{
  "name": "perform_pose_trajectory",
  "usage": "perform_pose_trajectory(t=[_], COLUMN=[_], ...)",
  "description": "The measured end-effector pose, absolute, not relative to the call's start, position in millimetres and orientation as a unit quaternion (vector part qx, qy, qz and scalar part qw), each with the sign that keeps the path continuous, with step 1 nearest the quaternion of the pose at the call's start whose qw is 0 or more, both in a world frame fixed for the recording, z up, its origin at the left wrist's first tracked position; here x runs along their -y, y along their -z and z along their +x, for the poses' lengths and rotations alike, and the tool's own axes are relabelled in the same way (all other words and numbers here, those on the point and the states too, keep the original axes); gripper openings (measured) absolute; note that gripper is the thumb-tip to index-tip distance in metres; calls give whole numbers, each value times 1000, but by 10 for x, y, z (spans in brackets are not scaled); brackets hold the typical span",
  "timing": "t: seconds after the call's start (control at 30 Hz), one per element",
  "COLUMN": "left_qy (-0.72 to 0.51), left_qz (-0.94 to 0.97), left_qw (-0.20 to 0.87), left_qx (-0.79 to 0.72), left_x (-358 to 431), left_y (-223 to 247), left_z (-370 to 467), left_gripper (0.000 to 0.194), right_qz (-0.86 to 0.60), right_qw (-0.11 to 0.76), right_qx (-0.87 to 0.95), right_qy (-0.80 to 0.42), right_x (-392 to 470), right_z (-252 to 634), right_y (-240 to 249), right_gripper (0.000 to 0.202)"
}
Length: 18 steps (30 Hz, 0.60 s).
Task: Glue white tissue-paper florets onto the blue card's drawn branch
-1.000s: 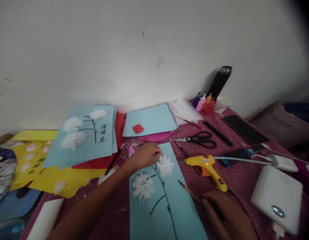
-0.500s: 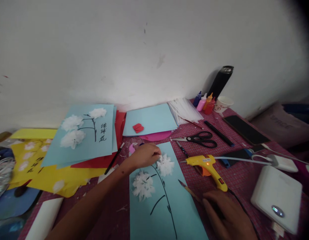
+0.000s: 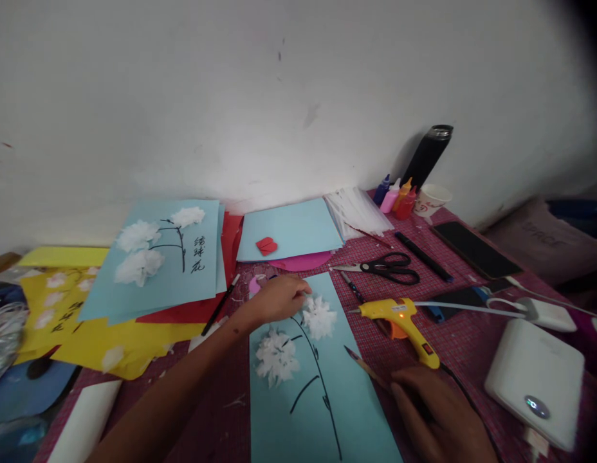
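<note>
A light blue sheet [image 3: 356,411] lies before me with a black stem drawn on it and two white paper flowers, an upper flower [image 3: 320,317] and a lower left flower [image 3: 278,357]. My left hand [image 3: 282,299] is closed in a pinch at the top edge of the upper flower; anything between the fingertips is too small to make out. My right hand [image 3: 436,408] rests at the sheet's right side, closed round a slim pointed tool [image 3: 368,370] with a dark tip and tan shaft, pointing up and left over the sheet.
Right of the sheet lie a yellow glue gun [image 3: 399,315], scissors [image 3: 388,267] and a white power bank [image 3: 534,386]. Small paint bottles [image 3: 395,198], a paper cup [image 3: 432,200] and a black flask [image 3: 426,157] stand behind. A finished-looking flower card [image 3: 206,212] lies back left.
My left fingertips have shifted very slightly at the upper flower's top edge. My right hand and its tool look the same.
</note>
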State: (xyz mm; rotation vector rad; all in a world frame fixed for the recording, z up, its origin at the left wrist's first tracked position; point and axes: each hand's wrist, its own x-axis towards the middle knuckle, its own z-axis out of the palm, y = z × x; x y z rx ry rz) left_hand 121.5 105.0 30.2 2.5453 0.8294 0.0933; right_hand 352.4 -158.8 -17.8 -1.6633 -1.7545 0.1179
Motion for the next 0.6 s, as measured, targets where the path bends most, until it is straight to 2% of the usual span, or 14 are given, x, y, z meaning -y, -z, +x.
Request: perform_pose_trajectory(t=[0.1,0.27,0.6], left_qy=[-74,-108,-60], left_qz=[916,933,946], left_qw=[244,265,242], left_qx=[-309,-219,-208], left_x=[-1049,-1018,-998], left_y=[-309,-326,-321], left_z=[1158,1094,1074], left_gripper=[30,27,33], right_qz=[-648,-644,-646], right_qw=[348,348,351], right_qx=[676,680,676], right_qy=[-41,-40,-46], right_x=[1586,1579,1588], right_z=[3530,3531,3524], right_y=[201,223,223], right_gripper=[10,9,9])
